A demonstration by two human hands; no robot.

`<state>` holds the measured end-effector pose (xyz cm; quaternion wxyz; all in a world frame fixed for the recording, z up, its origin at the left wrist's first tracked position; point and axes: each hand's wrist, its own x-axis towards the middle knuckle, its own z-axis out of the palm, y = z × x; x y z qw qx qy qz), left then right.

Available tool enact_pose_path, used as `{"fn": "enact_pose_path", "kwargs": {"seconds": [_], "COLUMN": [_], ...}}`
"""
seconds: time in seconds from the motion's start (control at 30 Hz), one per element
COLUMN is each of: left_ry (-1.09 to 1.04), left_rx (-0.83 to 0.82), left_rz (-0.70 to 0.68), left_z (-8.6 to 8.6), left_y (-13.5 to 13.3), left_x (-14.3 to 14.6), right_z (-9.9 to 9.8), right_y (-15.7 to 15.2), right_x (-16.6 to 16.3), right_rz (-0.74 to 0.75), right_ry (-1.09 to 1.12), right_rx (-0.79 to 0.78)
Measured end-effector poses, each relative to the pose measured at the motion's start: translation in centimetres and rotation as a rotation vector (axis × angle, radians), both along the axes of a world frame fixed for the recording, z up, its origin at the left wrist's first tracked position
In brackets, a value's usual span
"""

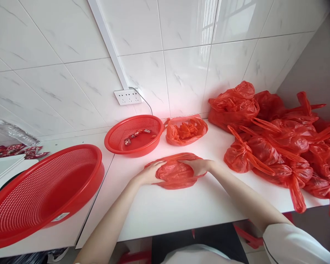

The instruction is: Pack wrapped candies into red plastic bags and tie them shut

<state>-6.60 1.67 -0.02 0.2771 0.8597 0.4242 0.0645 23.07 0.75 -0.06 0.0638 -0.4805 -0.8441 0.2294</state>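
A crumpled red plastic bag (176, 173) lies on the white table (165, 209) in front of me. My left hand (150, 173) rests on its left edge with the fingers curled against the plastic. On the bag's right top sits my right hand (198, 165), fingers bent down and pressing on it. What the bag contains is hidden.
A small red basket (134, 135) with a few wrapped candies stands behind the bag. A large empty red basket (41, 190) sits at the left. An open red bag (186, 130) lies near the wall. Several tied red bags (280, 143) pile up at the right.
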Motion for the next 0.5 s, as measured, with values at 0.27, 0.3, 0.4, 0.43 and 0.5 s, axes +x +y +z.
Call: {"fn": "enact_pose_path", "kwargs": {"seconds": [0.27, 0.3, 0.4, 0.43, 0.5], "left_ry": [-0.834, -0.937, -1.19, -1.25, -1.361], "left_rx": [-0.545, -0.644, -0.759, -0.747, -0.719], "left_rz": [0.691, 0.835, 1.067, 1.094, 1.108], "left_z": [1.3, 1.6, 2.3, 2.5, 2.8], "left_y": [1.7, 2.0, 2.9, 3.1, 3.3], "left_x": [0.8, 1.0, 1.3, 1.3, 1.2], "right_z": [1.5, 2.0, 2.8, 2.8, 2.5], "right_y": [-1.0, -1.3, -2.1, -2.2, -2.5], "right_x": [-1.1, -1.3, -1.8, -1.8, -1.9], "right_rz": [0.023, 0.027, 0.039, 0.036, 0.018], "right_ry": [0.099, 0.15, 0.376, 0.447, 0.539], "right_rx": [0.061, 0.095, 0.211, 0.251, 0.329]}}
